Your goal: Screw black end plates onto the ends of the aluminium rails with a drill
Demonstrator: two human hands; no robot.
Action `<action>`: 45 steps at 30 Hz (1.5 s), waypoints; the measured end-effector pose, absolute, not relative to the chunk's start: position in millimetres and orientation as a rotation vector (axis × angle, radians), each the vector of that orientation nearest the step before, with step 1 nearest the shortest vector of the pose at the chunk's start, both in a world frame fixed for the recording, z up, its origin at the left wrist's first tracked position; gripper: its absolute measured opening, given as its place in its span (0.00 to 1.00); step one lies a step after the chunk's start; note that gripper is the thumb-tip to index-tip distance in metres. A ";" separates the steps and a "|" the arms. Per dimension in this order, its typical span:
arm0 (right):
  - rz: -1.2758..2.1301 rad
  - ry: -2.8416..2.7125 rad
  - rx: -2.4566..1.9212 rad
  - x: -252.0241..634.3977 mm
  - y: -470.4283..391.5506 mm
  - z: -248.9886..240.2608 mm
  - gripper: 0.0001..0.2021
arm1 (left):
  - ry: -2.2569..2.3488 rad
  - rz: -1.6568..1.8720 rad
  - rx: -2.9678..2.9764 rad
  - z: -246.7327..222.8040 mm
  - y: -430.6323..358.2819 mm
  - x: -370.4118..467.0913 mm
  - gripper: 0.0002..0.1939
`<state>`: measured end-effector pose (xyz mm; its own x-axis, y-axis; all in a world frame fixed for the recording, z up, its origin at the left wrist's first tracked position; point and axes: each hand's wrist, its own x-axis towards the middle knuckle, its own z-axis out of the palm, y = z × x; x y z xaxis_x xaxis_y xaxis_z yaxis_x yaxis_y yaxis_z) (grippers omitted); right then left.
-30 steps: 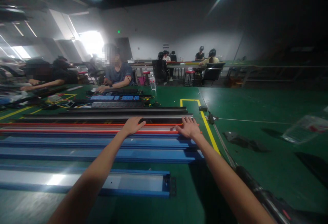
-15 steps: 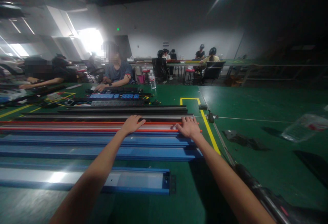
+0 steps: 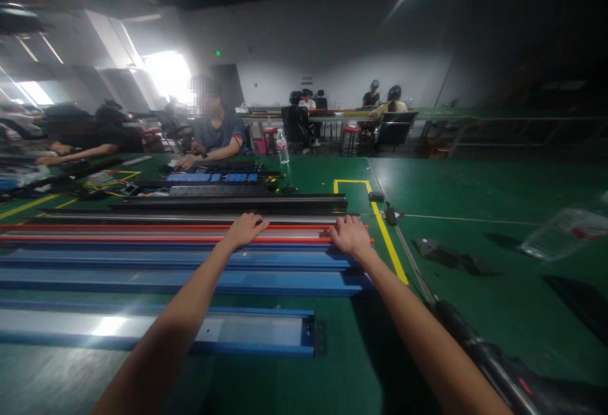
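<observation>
My left hand (image 3: pixel 244 230) rests across a long red-edged rail (image 3: pixel 289 235), its fingers around the far edge and thumb apart to the right. Near the same rail's right end lies my right hand (image 3: pixel 350 235), fingertips over the far edge and thumb out to the left. Fingertips of both hands are partly hidden, so how firmly they hold is hard to see. Black rails (image 3: pixel 228 201) lie just beyond. On the near side are blue rails (image 3: pixel 294 280), and closest to me is a blue-edged rail with a pale face (image 3: pixel 259 331).
A power tool (image 3: pixel 503 364) lies at the lower right. Clear bottles (image 3: pixel 560 234) (image 3: pixel 283 149) stand or lie on the green table (image 3: pixel 475 193). Blue modules (image 3: pixel 190 178) and cables are at the back left. A person (image 3: pixel 218 133) sits across the table.
</observation>
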<state>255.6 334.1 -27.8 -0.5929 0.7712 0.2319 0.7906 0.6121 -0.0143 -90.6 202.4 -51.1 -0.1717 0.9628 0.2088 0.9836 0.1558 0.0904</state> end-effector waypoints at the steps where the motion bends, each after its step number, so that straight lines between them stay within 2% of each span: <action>1: -0.139 -2.625 -1.290 255.6 333.8 -27.6 0.17 | -2.314 -0.307 -1.947 -50.5 201.9 -89.9 0.29; 45: -0.115 -2.661 -1.327 255.8 333.3 -22.4 0.15 | -2.416 -0.277 -1.773 -44.2 197.5 -80.6 0.25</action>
<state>255.8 333.3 -22.4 -0.5914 0.7856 0.1818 0.7984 0.6022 -0.0052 -80.6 197.5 -44.2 -0.3003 0.9295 0.2140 0.9538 0.2921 0.0697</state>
